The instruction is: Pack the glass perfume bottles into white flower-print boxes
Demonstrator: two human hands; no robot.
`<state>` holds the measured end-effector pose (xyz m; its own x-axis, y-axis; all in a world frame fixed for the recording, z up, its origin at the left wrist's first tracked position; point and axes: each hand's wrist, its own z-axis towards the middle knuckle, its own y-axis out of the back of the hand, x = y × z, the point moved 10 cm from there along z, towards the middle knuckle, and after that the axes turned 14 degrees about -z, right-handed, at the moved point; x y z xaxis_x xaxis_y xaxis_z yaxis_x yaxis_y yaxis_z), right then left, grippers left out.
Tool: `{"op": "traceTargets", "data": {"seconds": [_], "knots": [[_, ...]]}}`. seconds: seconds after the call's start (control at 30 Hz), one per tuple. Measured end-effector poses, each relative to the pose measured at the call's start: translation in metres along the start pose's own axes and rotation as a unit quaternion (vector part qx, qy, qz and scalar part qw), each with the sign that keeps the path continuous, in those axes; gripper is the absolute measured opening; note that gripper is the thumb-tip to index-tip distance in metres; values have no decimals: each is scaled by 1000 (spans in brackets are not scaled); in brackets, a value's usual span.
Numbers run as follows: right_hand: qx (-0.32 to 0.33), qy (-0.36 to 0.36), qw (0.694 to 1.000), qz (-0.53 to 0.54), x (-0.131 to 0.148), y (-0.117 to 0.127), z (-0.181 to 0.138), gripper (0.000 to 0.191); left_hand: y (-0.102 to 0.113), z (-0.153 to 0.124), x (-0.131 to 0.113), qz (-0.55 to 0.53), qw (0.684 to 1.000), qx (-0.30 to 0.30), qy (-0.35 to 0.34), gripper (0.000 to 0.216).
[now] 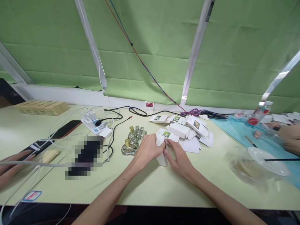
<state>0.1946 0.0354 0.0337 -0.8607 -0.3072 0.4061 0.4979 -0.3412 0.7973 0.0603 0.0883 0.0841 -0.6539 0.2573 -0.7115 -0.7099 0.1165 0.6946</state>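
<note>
White card: a small box (162, 157) stands upright on the pale counter (150, 187), just in front of the perfume bottles (134, 137). The left hand (147, 150) has its grip wrapped round the box's upper end; the right hand (179, 159) pinches the flap. Advisable: steady the body, fold along the crease, avoid crushing walls.
</note>
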Motion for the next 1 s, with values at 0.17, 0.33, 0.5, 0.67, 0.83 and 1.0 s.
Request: {"op": "traceTargets", "data": {"seconds": [0.17, 0.33, 0.5, 0.67, 0.83, 1.0], "knots": [[175, 54, 983, 3, 17, -14, -18, 93, -11, -13, 27, -118, 990, 26, 72, 43], [257, 52, 964, -46, 5, -21, -21, 94, -20, -33, 50, -150, 983, 52, 97, 45], [307, 74, 948, -49, 7, -23, -23, 93, -35, -51, 81, -194, 970, 65, 128, 50], [304, 60, 950, -27, 2, -24, -26, 100, -34, -58, 95, -246, 964, -11, 105, 50], [243, 6, 970, -3, -22, -14, -21, 79, -25, -66, 92, -314, 944, -74, 72, 49], [213, -112, 970, 35, -50, -10, -21, 43, -36, -78, 92, -465, 875, -42, 126, 46]]}}
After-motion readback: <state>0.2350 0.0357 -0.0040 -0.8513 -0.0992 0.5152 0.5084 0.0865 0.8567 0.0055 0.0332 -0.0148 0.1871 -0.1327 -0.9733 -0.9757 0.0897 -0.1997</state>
